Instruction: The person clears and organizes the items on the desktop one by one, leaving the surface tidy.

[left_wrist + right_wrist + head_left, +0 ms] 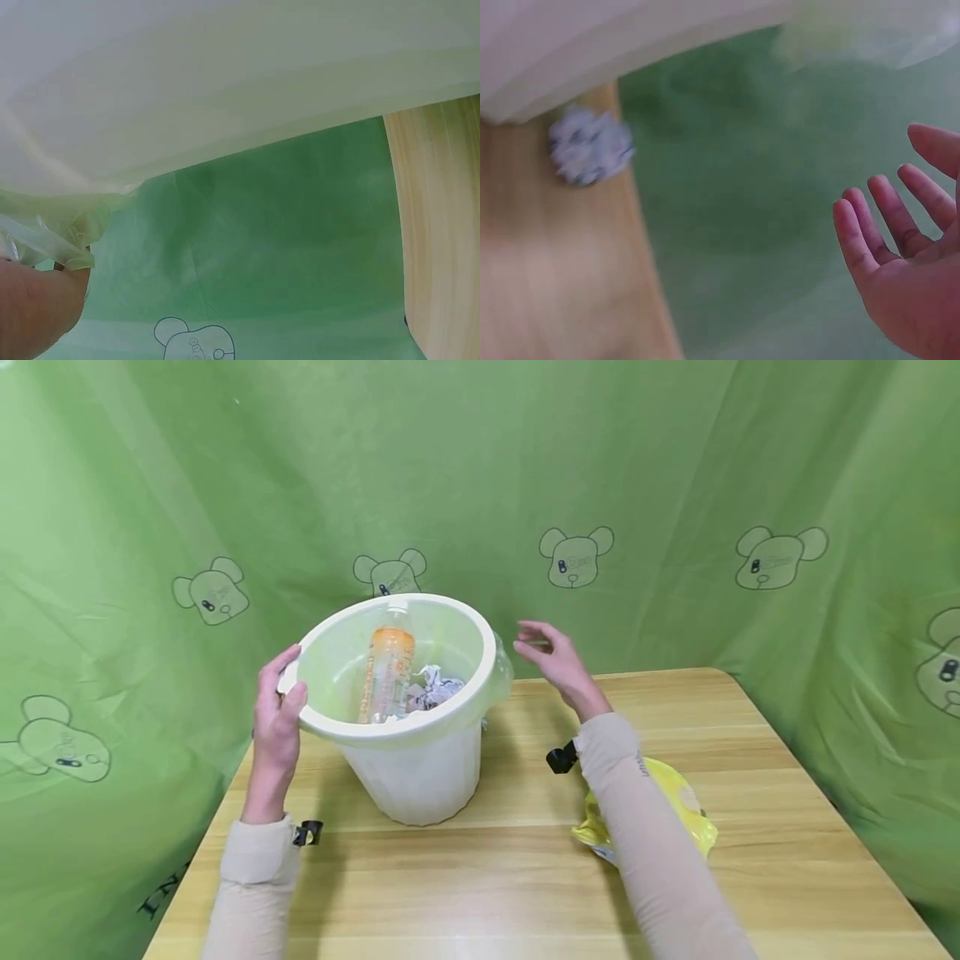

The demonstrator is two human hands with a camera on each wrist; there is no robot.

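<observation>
A green fabric backdrop (675, 460) printed with cartoon bear heads closes off the space on every side, draped behind and beside a light wooden table (525, 877). On the table's far left part sits a white plastic waste bin (420, 777), tilted toward the viewer and lined with a pale green bag (501, 668) folded over its rim. Inside the bin lie an orange-labelled drink bottle (388, 672) and crumpled paper (435, 689). A yellow packet (686, 810) rests on the table near the right forearm, partly hidden by the sleeve. A small crumpled paper ball (590, 144) lies at the table's edge beside the bin. The left hand (276, 727) grips the bin's left rim, thumb over the lip. The right hand (558, 664) hovers just beside the bin's right rim, fingers spread and relaxed, holding nothing.
</observation>
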